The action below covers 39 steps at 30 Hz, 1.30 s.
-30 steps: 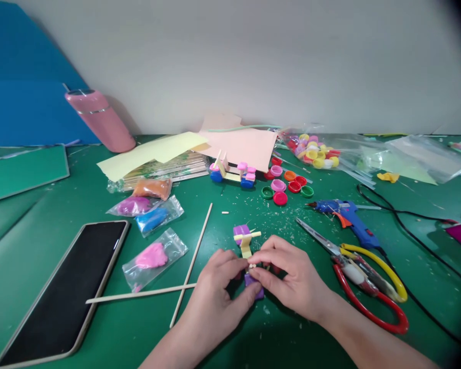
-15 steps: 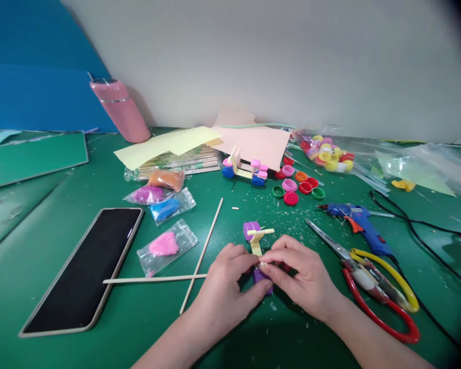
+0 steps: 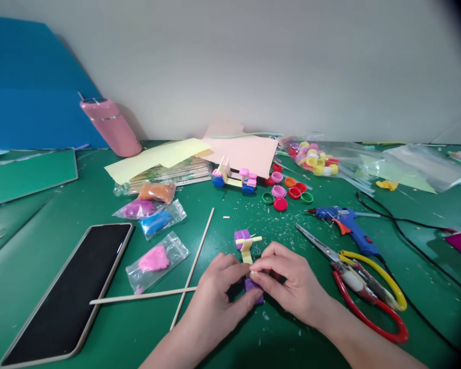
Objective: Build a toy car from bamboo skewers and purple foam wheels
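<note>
A small model with a pale yellow stick frame (image 3: 246, 250) and purple blocks (image 3: 243, 238) at its ends lies on the green table. My left hand (image 3: 223, 294) is closed on the model's left side, its thumb on the near purple block. On the right, my right hand (image 3: 292, 279) pinches a tiny pale piece (image 3: 252, 273) against the model's middle. The fingertips of both hands almost meet there and partly hide the frame. Behind them stands another model (image 3: 234, 179) with blue and pink parts.
A phone (image 3: 67, 292) and crossed sticks (image 3: 194, 266) lie left, near clay bags (image 3: 155, 261). Scissors (image 3: 353, 266) and a blue glue gun (image 3: 349, 225) with its cable are at right. Bottle caps (image 3: 280, 204), paper (image 3: 246, 151) and a pink bottle (image 3: 113, 128) sit farther back.
The view has shifted, so the whole scene appears lower and slightly farther left. Both hands keep nearly the same hold on the model.
</note>
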{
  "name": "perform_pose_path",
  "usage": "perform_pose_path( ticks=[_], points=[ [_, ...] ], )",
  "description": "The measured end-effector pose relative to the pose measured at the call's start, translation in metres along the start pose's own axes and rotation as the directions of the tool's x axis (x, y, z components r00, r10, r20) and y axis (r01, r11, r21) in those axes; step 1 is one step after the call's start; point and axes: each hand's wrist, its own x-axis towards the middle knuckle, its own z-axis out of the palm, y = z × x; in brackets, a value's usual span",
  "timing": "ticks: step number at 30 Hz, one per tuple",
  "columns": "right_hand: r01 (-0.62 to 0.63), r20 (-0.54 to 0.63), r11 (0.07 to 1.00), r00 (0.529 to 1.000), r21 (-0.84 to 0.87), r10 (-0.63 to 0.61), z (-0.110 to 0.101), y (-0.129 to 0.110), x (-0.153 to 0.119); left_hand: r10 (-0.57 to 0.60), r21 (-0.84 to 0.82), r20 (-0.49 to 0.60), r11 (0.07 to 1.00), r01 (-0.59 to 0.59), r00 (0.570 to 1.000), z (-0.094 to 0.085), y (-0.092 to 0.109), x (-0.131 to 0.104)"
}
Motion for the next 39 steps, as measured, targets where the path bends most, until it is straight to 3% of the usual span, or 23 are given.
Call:
perform_pose_path(
  ticks=[39],
  points=[
    [0.022,-0.001,0.999,1.000,0.031,-0.022,0.0010,0.0011,0.0026,-0.018,-0.024,0.044,1.000,0.019,0.999,-0.0007,-0.0017,0.0000]
  ],
)
